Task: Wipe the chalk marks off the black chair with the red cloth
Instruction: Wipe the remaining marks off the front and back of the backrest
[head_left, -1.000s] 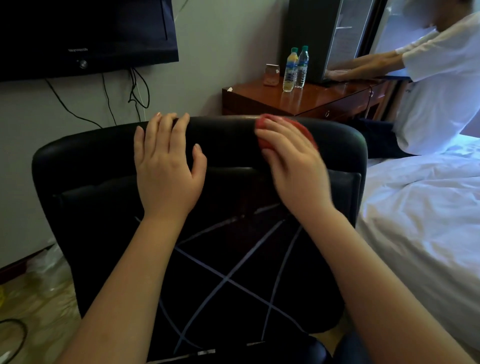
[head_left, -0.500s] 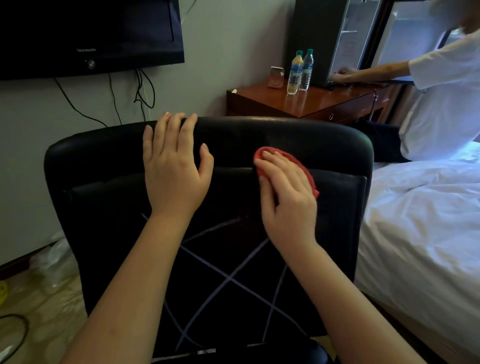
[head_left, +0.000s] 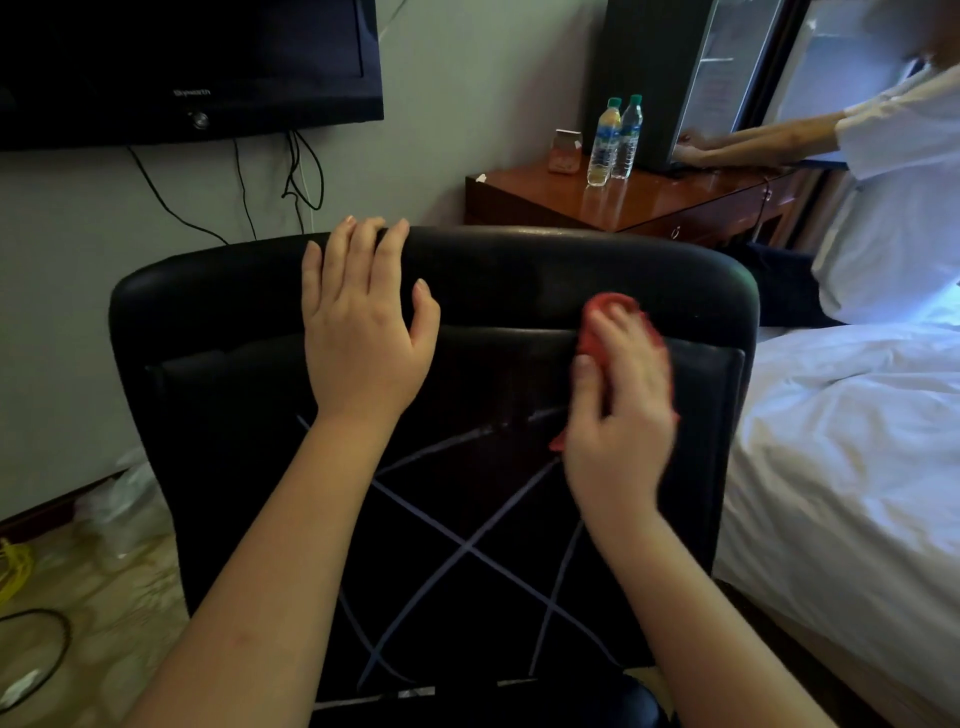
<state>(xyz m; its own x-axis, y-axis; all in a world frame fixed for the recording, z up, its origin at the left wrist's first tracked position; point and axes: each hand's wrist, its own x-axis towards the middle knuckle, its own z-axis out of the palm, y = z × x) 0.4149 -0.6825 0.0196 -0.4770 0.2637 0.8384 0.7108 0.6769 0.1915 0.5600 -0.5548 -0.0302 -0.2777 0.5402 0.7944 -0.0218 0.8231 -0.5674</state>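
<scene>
Wiping in progress: right hand (head_left: 621, 415), grip closed on red cloth (head_left: 602, 325), presses it against upper right backrest of black chair (head_left: 208, 312), left hand (head_left: 363, 338) flat and empty steadying top; next, sweep downward across crossed chalk marks (head_left: 467, 551).

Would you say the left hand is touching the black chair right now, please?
Touching. In the head view the left hand lies flat on the black chair, its fingers curled over the top edge with no gap showing.
</scene>
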